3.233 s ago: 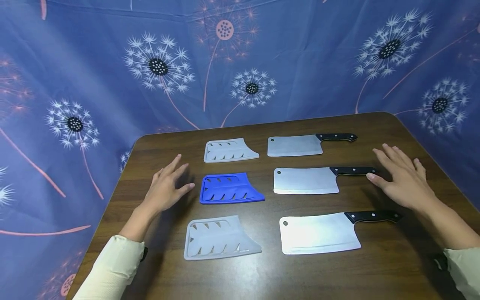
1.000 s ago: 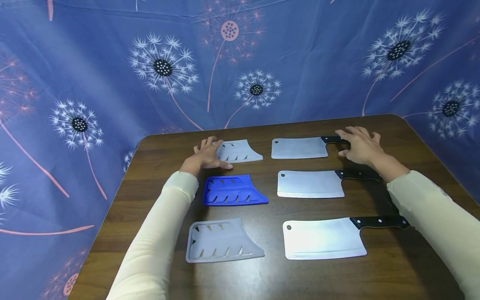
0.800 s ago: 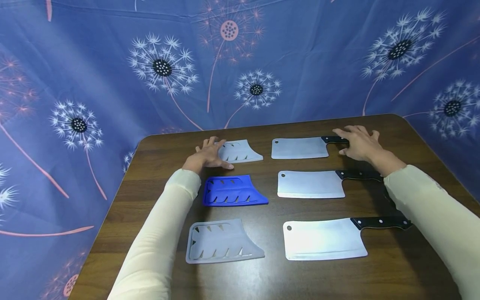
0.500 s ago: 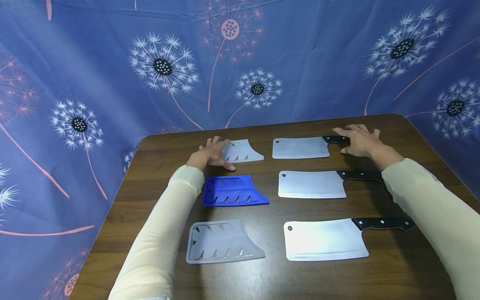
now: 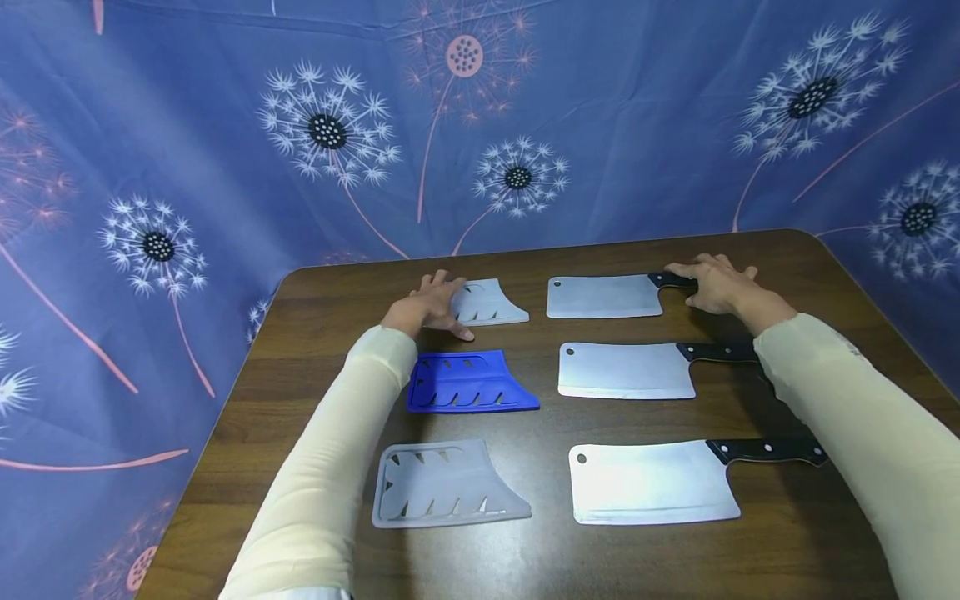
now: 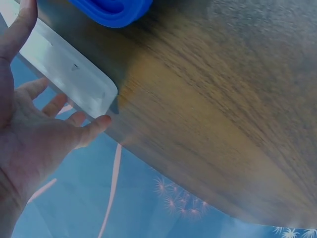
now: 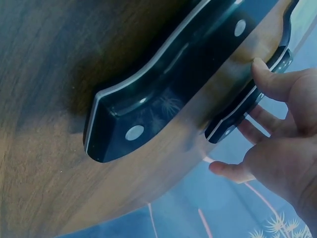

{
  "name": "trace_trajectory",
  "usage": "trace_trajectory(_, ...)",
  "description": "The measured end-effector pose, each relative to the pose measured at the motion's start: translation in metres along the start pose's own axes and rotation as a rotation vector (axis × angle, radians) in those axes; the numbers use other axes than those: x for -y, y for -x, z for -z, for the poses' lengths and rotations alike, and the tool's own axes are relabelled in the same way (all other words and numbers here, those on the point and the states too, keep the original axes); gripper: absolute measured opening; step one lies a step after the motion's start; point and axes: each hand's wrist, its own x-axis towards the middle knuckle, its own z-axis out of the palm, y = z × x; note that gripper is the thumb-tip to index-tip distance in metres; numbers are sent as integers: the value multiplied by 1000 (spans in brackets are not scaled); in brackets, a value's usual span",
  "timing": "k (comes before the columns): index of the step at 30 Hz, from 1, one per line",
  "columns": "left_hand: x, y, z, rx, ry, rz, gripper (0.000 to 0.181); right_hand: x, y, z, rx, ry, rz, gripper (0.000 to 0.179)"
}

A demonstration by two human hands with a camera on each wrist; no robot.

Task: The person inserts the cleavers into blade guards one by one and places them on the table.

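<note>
My left hand (image 5: 433, 304) is spread at the left end of the far white blade guard (image 5: 491, 304). In the left wrist view the thumb lies along the near side of this guard (image 6: 74, 69), with the other fingers by its far edge. My right hand (image 5: 723, 287) is around the black handle of the far cleaver (image 5: 603, 297). The right wrist view has the thumb on one side of that handle (image 7: 242, 111) and relaxed fingers across from it. Both things lie flat on the wooden table (image 5: 300, 325).
A blue blade guard (image 5: 468, 383) and a larger whitish one (image 5: 446, 483) lie nearer on the left. The middle cleaver (image 5: 622, 371) and the near cleaver (image 5: 652, 483) lie at right, handles pointing right. A blue dandelion-print cloth (image 5: 600, 108) hangs behind the table.
Both hands have reached from the table's sides to the far row. Lately the left hand has crept right over the guard and the right hand has settled lower at the handle. Guards and cleavers stay put.
</note>
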Motion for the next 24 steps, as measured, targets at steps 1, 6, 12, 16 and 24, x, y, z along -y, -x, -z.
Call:
trace_trajectory(1, -1, 0, 0, 3, -3, 1, 110, 0, -1, 0, -2, 1, 1, 71)
trace_trajectory(6, -4, -3, 1, -2, -11, 5, 110, 4, -3, -1, -13, -2, -9, 65)
trace_trajectory(12, -7, -6, 3, -5, -23, 1, 108, 2, -4, -3, -51, 6, 27, 59)
trace_trajectory(16, -7, -7, 2, -15, -28, 11, 106, 0, -5, -5, -71, 43, 52, 58)
trace_trajectory(24, -4, -9, 1, -29, -11, -5, 101, -2, -6, -12, -95, 129, 63, 60)
